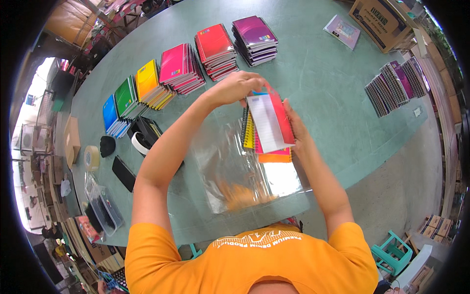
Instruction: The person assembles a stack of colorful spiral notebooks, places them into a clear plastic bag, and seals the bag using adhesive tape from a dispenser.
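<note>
A red notebook [285, 120] is partly open between my hands, with a white lined page [265, 120] facing up. My left hand [239, 88] is closed at its top edge, where a bit of blue shows; the fingertips are partly hidden. Along the right side, my right hand [297, 126] grips the cover. Beneath it lie more spiral notebooks, among them a yellow one [248, 133] and an orange-edged one [274, 158]. Nearer me, a shiny clear plastic sheet or bag [215, 171] lies flat on the green table [318, 73].
Stacks of blue [110, 111], green [126, 97], yellow [147, 78], pink [174, 62], red [214, 40] and purple [253, 30] notebooks curve across the far side. A tape dispenser [144, 132] and tape roll [91, 158] sit left. More notebooks [391, 87] and a carton [379, 24] stand right.
</note>
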A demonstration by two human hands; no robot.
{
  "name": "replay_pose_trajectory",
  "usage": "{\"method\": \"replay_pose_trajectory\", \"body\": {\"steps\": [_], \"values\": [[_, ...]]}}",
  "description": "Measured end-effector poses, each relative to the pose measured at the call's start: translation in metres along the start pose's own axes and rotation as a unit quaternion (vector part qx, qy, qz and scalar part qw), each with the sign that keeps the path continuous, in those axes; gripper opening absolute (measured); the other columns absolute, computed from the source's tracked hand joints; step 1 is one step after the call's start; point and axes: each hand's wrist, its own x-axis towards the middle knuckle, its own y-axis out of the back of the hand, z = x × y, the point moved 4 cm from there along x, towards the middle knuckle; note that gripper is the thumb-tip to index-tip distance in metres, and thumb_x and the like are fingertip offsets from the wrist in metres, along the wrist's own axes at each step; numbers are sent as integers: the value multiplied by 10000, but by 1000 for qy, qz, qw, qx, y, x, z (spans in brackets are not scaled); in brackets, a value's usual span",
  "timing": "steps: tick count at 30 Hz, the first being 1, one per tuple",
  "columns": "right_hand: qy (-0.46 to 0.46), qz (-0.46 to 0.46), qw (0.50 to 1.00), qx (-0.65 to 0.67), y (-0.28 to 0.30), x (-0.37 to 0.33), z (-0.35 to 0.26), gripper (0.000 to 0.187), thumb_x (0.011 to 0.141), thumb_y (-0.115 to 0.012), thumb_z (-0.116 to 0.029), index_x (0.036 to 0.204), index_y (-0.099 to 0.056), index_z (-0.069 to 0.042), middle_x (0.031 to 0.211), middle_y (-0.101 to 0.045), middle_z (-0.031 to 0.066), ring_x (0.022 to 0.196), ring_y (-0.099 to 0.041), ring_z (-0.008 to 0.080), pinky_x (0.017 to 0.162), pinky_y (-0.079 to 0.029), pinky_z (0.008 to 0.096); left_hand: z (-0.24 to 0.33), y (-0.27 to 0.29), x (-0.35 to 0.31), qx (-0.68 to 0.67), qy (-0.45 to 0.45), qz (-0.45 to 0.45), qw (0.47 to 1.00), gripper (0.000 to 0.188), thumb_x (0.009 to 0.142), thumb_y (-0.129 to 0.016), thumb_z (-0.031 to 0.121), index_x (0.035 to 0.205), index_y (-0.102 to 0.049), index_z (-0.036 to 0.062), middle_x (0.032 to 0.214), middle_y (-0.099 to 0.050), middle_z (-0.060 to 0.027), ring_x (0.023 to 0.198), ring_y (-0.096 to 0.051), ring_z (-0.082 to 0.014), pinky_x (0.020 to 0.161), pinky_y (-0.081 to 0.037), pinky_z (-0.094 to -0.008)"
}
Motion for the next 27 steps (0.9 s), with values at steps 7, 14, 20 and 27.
{"method": "replay_pose_trajectory", "body": {"steps": [7, 14, 20, 27], "values": [[-17, -11, 999, -42, -2, 0, -17, 619, 814, -562, -527, 1174, -491, -29, 1092, -603, 123, 949, -619, 201, 803, -536, 364, -2, -4, -5, 28, 91, 65, 993, 369, 787, -663, 217, 1067, -592, -13, 810, -618, -46, 667, -547, -79, 473, -436, -216], [-77, -14, 995, -68, 12, -13, -36, 499, 833, -652, -301, 1192, -473, -6, 1104, -594, 154, 986, -610, 249, 851, -519, 389, 20, -19, 3, 78, -16, 130, 988, 213, 770, -677, 139, 933, -653, 2, 781, -644, -68, 693, -592, -116, 611, -465, -273], [-100, -44, 992, -64, 11, -23, -51, 425, 765, -636, -77, 1137, -485, 62, 1084, -595, 186, 983, -609, 273, 888, -495, 408, 22, 35, 68, 372, -110, 379, 840, 387, 782, -660, 338, 1004, -637, 22, 980, -642, -158, 949, -590, -296, 828, -451, -376], [-36, 8, 996, -86, 41, -11, -103, 417, 773, -626, -116, 1140, -495, 36, 1062, -602, 180, 957, -615, 261, 862, -503, 407, 12, 32, 99, 607, -118, 338, 709, 307, 761, -633, 262, 992, -583, 66, 909, -638, -92, 911, -593, -255, 792, -433, -392]]}}
